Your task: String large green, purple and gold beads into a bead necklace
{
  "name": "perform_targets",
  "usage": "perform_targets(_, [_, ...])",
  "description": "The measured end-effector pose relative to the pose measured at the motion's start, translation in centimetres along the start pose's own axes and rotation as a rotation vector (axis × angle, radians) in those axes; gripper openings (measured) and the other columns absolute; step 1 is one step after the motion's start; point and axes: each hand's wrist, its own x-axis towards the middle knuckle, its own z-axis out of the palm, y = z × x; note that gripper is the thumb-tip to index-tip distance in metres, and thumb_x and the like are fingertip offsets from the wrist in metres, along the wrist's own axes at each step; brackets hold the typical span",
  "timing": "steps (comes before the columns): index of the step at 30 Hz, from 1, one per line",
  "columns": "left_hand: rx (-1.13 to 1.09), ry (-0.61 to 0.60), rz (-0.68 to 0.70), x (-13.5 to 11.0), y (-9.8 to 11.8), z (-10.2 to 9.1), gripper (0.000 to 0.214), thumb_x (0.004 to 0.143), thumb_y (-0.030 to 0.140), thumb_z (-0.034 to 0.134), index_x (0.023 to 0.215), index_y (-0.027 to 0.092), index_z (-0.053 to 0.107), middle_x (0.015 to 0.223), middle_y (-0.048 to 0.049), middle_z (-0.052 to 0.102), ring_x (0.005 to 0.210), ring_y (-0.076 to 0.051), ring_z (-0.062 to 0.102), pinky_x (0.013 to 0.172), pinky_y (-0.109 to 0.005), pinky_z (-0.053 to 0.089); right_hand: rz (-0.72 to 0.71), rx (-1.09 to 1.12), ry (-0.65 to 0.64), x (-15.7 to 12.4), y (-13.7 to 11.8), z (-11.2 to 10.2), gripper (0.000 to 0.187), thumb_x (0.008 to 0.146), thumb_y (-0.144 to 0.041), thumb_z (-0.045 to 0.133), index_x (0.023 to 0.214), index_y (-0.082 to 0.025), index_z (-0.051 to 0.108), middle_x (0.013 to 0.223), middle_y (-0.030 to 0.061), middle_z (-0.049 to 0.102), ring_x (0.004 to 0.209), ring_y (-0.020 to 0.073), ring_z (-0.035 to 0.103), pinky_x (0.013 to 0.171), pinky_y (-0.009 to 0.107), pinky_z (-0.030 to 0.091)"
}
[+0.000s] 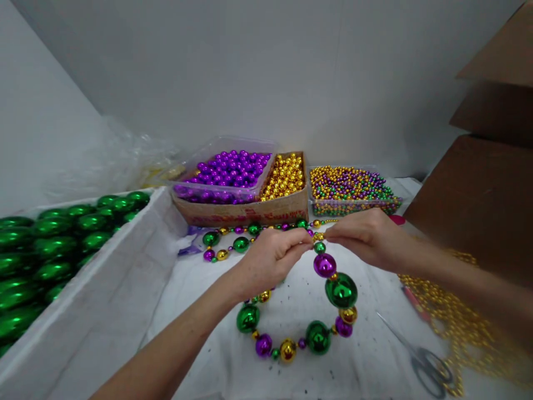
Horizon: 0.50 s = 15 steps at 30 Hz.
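Observation:
A strand of shiny green, purple and gold beads loops over the white table cover in front of me. My left hand pinches the strand at its upper part. My right hand pinches it just to the right, fingertips almost meeting the left ones around a small gold bead. Below the hands hang large green and purple balls. A second run of beads stretches left behind my left hand.
A white box of large green balls fills the left. At the back stand a tub of purple beads, a cardboard box of gold beads and a tray of mixed small beads. Scissors and gold bead strings lie right, under cardboard boxes.

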Motion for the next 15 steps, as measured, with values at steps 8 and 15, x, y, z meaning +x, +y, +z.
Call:
perform_targets(8, [0.117,0.023,0.07,1.1,-0.5,-1.9,0.021,0.091,0.024,0.044,0.085,0.016,0.062,0.067,0.0011,0.062,0.06,-0.01,0.055,0.055,-0.021,0.036,0.063,-0.055,0.071,1.1,0.3,-0.5,0.022,0.09,-0.022,0.047,0.082,-0.018,0.067,0.071,0.0025,0.066,0.064,0.0122,0.058,0.058,0.024,0.035])
perform_targets(15, [0.025,-0.036,0.057,-1.6,0.5,2.3,0.022,0.092,0.021,0.039,0.087,0.017,0.06,0.068,0.0007,0.062,0.062,-0.01,0.057,0.058,-0.021,0.038,0.074,-0.019,0.051,-2.5,-1.7,0.9,0.027,0.093,-0.024,0.044,0.078,-0.019,0.066,0.065,0.0027,0.063,0.057,0.0119,0.056,0.054,0.024,0.036])
